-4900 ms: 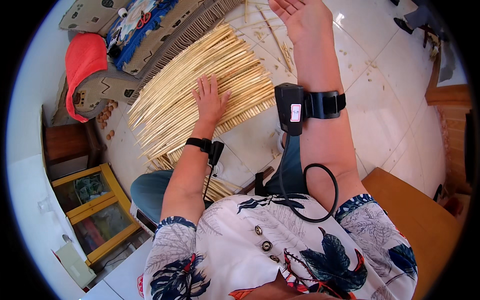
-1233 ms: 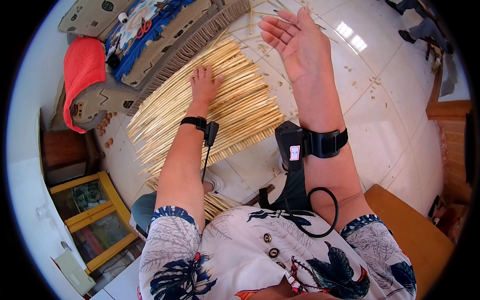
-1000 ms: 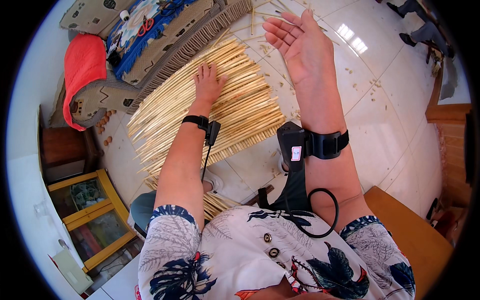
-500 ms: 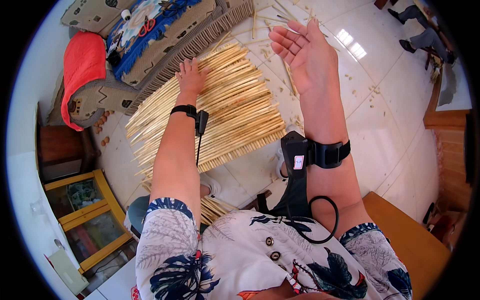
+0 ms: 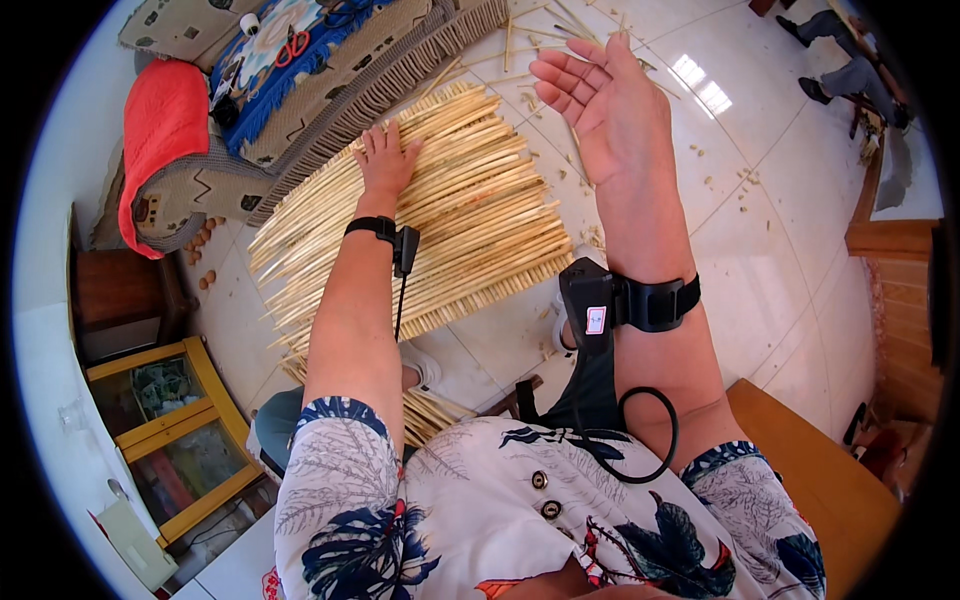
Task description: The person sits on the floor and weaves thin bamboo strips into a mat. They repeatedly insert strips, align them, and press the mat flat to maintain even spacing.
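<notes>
A broad mat of pale yellow stalks (image 5: pixel 470 220), laid side by side in a thick layer, spreads out in front of me. My left hand (image 5: pixel 388 165) rests palm down on its far left part, fingers spread and holding nothing. To the right of the mat, my right hand (image 5: pixel 608 110) is raised with the palm turned up and the fingers loosely stretched, nothing in it. A black strap with a small device (image 5: pixel 403 250) sits on my left wrist, and a larger black device (image 5: pixel 590 305) is strapped to my right forearm.
A patterned sofa (image 5: pixel 330 120) with a red cloth (image 5: pixel 165 145) and red scissors (image 5: pixel 291 48) stands at far left. Cut scraps (image 5: pixel 745 185) litter the tiled floor. A yellow-framed cabinet (image 5: pixel 180 430) is at left, a brown wooden surface (image 5: pixel 800 480) at lower right. Another person's legs (image 5: pixel 850 75) show far right.
My left hand has shifted slightly nearer on the stalks. The raised right hand has moved a little up and left, still empty.
</notes>
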### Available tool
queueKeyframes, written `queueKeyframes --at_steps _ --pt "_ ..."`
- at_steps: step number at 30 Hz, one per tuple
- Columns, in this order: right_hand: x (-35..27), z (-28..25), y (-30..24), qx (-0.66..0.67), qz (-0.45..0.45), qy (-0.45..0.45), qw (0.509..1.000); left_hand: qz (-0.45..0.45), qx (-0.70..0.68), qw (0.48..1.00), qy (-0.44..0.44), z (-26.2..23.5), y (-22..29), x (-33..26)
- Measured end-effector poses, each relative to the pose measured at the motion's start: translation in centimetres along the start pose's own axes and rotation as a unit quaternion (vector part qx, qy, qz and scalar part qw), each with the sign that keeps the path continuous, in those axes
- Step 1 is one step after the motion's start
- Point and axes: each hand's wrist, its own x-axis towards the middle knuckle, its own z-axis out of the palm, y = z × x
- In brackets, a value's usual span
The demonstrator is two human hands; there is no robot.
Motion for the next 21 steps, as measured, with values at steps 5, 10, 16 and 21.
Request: queueKeyframes --at_steps 5,10,16,21 --pt "0.1 0.1 0.2 0.001 -0.002 0.003 1.0 0.01 -0.025 0.999 0.019 -0.9 0.3 -0.6" --pt "0.3 -0.2 0.3 0.011 -0.008 0.003 1.0 0.025 -0.022 0.999 0.015 -1.8 -0.9 -1.8" --pt "0.0 -0.1 0.2 0.012 -0.006 -0.001 1.0 -0.003 0.002 0.999 0.036 0.2 -4.9 -2.9" --pt "-0.2 -0.1 0.1 0.003 -0.009 0.002 1.0 0.019 -0.012 0.997 0.068 0.9 -3.7 -2.7"
